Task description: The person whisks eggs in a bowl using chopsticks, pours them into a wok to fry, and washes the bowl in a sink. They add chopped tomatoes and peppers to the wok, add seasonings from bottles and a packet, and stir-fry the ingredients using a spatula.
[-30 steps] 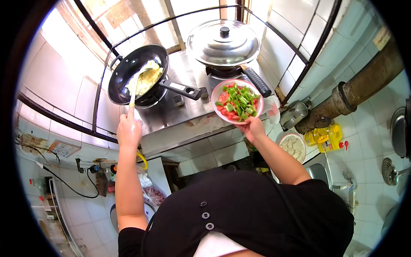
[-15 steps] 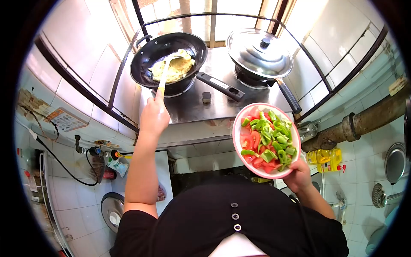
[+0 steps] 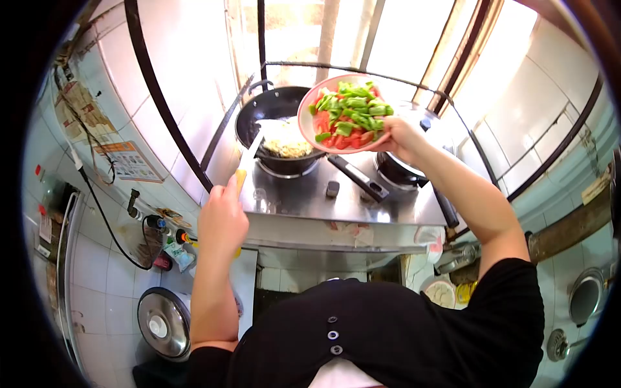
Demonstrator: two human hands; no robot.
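The person's black shirt (image 3: 388,330) was nearest, with three buttons (image 3: 333,335) down its front; off to the left lay a round steel lid (image 3: 169,320) with a pale knob; to the right, partly behind the sleeve, were a bowl of pale slices (image 3: 440,295) and a yellow bottle (image 3: 464,292).

The left hand (image 3: 223,216) was closed around the yellow end of a spatula (image 3: 249,158), which slanted forward across the rim of a black wok (image 3: 275,98); the right hand (image 3: 402,139) was clamped on the near right edge of a pink-rimmed bowl (image 3: 305,123), held up above the stove and hiding the wok's right side; green pepper pieces (image 3: 356,103) lay over tomato wedges (image 3: 349,138) in it.

The steel gas stove (image 3: 291,202) carried the wok on its left burner, scrambled egg (image 3: 292,147) inside and the black handle (image 3: 358,178) pointing right; on the right burner a lidded pan (image 3: 440,128) sat partly behind the right hand; beyond ran a black metal rail (image 3: 362,68), then a bright window (image 3: 291,32).
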